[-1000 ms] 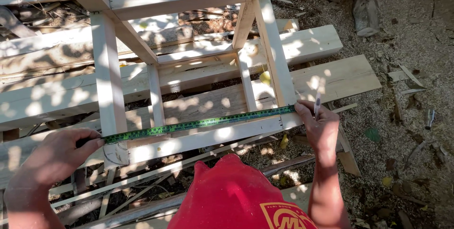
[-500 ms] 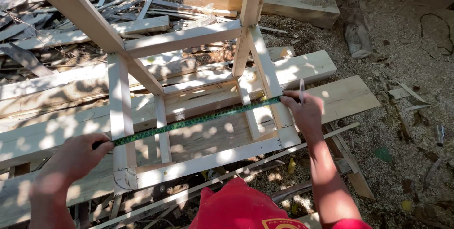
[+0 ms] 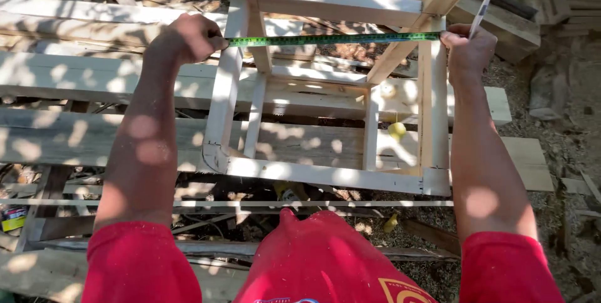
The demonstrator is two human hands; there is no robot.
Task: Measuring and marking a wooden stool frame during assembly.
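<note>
Low in the frame, red sleeves [image 3: 141, 265] are seen; at the lower left edge a small colourful package [image 3: 12, 218] lies among the boards [image 3: 81, 140]. Above, a green tape measure [image 3: 332, 39] is stretched level across the upper frame, over the wooden frame [image 3: 325, 174]. Its left end is pinched in the left hand [image 3: 188, 39], its right end pressed by the right hand [image 3: 466, 52], where a pencil [image 3: 479, 15] is also held.

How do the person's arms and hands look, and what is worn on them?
Both arms are bare below short red sleeves. The left hand and right hand wear no gloves; no watch or ring is visible. Patches of sunlight and shade fall across the forearms.
</note>
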